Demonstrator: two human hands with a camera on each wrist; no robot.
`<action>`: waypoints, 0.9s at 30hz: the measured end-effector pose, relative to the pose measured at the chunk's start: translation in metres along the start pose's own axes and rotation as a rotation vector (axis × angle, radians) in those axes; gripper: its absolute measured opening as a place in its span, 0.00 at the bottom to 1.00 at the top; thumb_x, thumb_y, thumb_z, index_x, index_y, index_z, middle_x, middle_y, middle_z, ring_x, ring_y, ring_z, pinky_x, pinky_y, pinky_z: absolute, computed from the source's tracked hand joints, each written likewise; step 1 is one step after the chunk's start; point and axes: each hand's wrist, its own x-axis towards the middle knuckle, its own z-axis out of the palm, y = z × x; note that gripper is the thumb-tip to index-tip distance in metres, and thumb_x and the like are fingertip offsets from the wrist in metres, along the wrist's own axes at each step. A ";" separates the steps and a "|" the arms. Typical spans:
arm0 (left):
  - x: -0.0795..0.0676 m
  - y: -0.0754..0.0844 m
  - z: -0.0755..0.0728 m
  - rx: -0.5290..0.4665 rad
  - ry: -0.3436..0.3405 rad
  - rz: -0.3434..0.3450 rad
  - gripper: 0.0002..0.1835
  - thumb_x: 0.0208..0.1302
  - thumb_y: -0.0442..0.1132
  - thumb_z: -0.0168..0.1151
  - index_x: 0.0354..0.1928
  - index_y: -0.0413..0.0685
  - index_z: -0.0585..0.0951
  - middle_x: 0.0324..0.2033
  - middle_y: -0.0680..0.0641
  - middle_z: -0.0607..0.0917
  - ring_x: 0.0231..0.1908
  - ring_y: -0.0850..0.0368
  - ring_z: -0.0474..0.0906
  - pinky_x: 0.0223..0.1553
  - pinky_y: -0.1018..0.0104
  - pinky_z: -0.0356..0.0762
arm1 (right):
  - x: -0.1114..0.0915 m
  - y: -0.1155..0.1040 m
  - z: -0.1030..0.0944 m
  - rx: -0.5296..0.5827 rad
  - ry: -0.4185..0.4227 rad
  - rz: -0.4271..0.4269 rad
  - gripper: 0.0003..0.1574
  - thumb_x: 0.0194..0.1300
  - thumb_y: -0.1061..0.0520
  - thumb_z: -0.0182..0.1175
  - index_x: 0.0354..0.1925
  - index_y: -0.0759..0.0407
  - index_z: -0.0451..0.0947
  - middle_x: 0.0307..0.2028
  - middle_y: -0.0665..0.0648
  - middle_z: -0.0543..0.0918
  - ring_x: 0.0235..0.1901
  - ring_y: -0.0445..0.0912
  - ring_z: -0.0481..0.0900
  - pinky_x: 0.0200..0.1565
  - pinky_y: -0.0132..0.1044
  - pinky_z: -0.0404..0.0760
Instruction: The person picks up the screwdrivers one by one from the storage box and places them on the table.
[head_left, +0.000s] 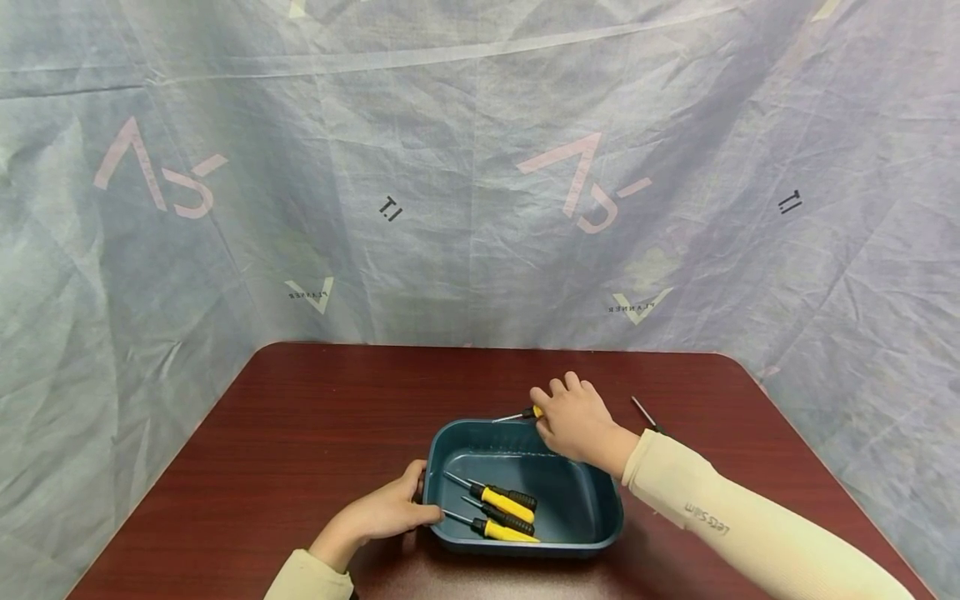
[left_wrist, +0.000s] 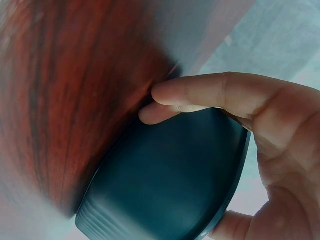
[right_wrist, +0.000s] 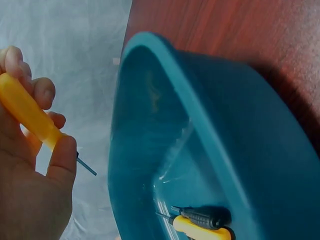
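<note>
A dark teal plastic basin (head_left: 573, 492) stands on the table. My left hand (head_left: 386, 506) holds its left side, thumb on the rim and fingers against the outer wall (left_wrist: 175, 165). Above the far rim, my right hand (head_left: 579, 423) grips a screwdriver by its yellow handle (right_wrist: 30, 110); the thin metal shaft points left in the head view. Inside the basin, towards its left, lie several screwdrivers: a yellow-handled screwdriver (head_left: 504, 503), another yellow one (head_left: 506, 532) nearer me, and black-handled screwdrivers (head_left: 512, 520) beside them.
Another screwdriver (head_left: 643, 411) lies on the table to the right, its handle hidden behind the right sleeve (head_left: 720, 508). The dark red wooden table (head_left: 337, 417) ends at a grey printed cloth (head_left: 465, 208) hanging behind and at the sides.
</note>
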 end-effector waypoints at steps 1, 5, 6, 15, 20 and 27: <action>0.000 0.000 0.000 -0.003 -0.002 0.002 0.34 0.50 0.38 0.60 0.57 0.31 0.57 0.40 0.41 0.78 0.35 0.55 0.73 0.32 0.63 0.69 | 0.000 0.001 0.000 0.002 0.006 0.003 0.11 0.61 0.48 0.51 0.39 0.52 0.68 0.26 0.54 0.68 0.30 0.50 0.61 0.29 0.39 0.61; 0.000 -0.001 0.000 -0.011 -0.005 0.003 0.34 0.51 0.38 0.60 0.57 0.31 0.57 0.39 0.41 0.78 0.35 0.55 0.73 0.31 0.63 0.69 | -0.002 0.006 0.000 0.027 0.024 0.019 0.11 0.60 0.48 0.52 0.38 0.53 0.68 0.26 0.54 0.68 0.31 0.51 0.62 0.29 0.40 0.61; 0.000 -0.001 0.000 -0.011 -0.005 0.004 0.34 0.51 0.37 0.60 0.56 0.31 0.57 0.39 0.41 0.78 0.34 0.55 0.73 0.31 0.63 0.69 | -0.002 0.007 0.000 0.035 0.023 0.025 0.11 0.61 0.49 0.52 0.38 0.53 0.68 0.26 0.54 0.68 0.31 0.51 0.62 0.29 0.40 0.61; 0.001 -0.001 0.000 -0.004 0.000 -0.001 0.34 0.51 0.38 0.60 0.57 0.31 0.57 0.40 0.41 0.77 0.34 0.56 0.73 0.28 0.64 0.68 | -0.003 0.018 0.001 0.090 0.034 0.082 0.11 0.61 0.50 0.53 0.40 0.54 0.68 0.27 0.55 0.67 0.29 0.51 0.60 0.30 0.41 0.63; 0.001 -0.003 0.001 -0.004 0.001 -0.004 0.35 0.52 0.37 0.60 0.58 0.31 0.56 0.40 0.41 0.77 0.32 0.56 0.73 0.26 0.64 0.68 | -0.004 0.025 0.001 0.113 0.065 0.114 0.11 0.60 0.50 0.54 0.37 0.54 0.68 0.26 0.55 0.68 0.29 0.52 0.61 0.29 0.42 0.64; 0.002 -0.004 0.000 -0.009 -0.007 -0.004 0.35 0.52 0.37 0.60 0.58 0.31 0.56 0.40 0.41 0.77 0.34 0.56 0.73 0.29 0.63 0.68 | -0.005 0.036 0.003 0.140 0.084 0.155 0.09 0.58 0.51 0.53 0.35 0.54 0.68 0.25 0.55 0.68 0.27 0.51 0.61 0.27 0.40 0.62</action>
